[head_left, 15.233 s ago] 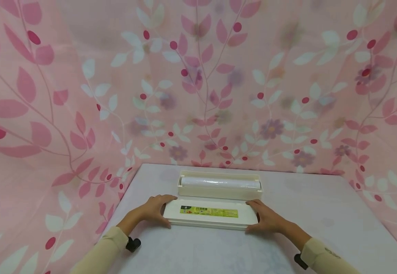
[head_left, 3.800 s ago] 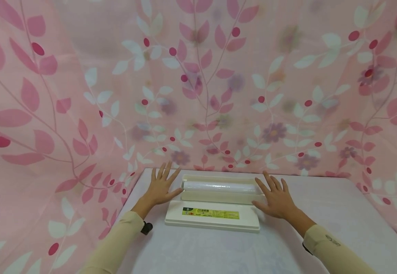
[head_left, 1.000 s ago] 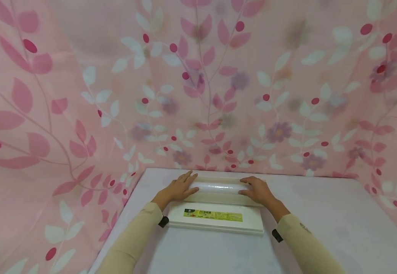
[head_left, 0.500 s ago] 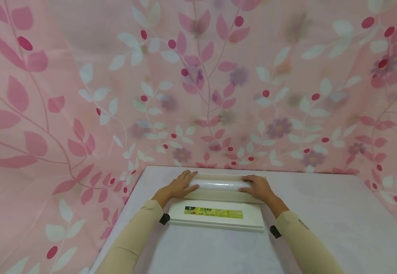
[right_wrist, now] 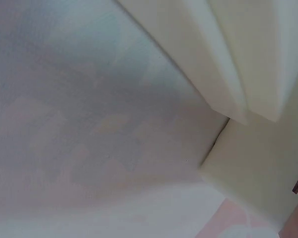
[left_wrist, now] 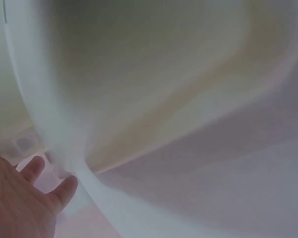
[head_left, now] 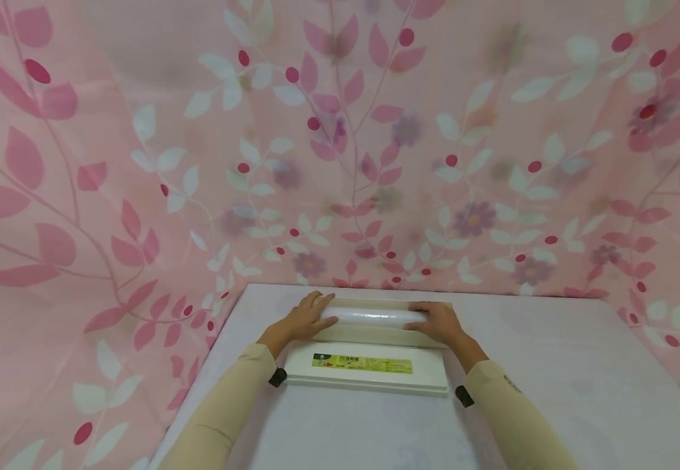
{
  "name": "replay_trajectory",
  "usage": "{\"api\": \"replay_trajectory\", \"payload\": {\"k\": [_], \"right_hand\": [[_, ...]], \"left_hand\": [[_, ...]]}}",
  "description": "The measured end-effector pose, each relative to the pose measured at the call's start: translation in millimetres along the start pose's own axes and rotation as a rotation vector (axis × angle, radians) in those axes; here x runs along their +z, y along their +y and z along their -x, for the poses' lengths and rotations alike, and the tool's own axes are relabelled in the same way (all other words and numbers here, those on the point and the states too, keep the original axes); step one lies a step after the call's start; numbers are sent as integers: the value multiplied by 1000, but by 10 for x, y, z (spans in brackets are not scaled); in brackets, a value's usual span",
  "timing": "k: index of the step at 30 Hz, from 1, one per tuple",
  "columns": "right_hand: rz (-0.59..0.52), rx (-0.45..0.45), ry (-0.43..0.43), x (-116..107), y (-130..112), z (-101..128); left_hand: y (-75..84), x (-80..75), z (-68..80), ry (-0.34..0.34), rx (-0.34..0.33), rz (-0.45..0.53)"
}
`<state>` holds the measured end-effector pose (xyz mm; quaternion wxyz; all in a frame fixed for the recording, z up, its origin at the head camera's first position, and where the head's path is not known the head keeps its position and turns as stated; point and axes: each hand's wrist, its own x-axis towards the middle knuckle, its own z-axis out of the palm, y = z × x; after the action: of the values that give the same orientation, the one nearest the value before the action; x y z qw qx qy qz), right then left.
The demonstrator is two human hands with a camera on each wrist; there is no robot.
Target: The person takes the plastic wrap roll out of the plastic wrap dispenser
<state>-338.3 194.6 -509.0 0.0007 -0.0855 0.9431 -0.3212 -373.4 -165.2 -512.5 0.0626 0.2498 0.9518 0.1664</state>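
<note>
Nearest me lay the open lid (head_left: 366, 375), its label up, on the table (head_left: 551, 391). Beyond it, my left hand (head_left: 301, 321) and right hand (head_left: 441, 323) curled over either end of the film roll (head_left: 373, 316), steadying it in its tray (head_left: 369, 335).

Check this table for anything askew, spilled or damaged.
Nothing stands out. The dispenser box lies open and square on the table, its lid flat in front. Both hands, left and right, rest on the roll.
</note>
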Motion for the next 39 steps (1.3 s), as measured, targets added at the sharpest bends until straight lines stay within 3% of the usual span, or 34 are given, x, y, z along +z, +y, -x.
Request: {"api": "replay_trajectory", "payload": {"k": [8,20,32,39], "right_hand": [[9,31,-14,54,12,26],[-20,53,-12,4,12,26],[-13,49,-14,-31,32,13],[-24,58,-34,-41,0,-20]], "left_hand": [[-27,75,47,-19,3,53],[43,39,10,39,21,10],[-51,-22,-25,-113,11,246],[-180,-98,9,-111,52,272]]}}
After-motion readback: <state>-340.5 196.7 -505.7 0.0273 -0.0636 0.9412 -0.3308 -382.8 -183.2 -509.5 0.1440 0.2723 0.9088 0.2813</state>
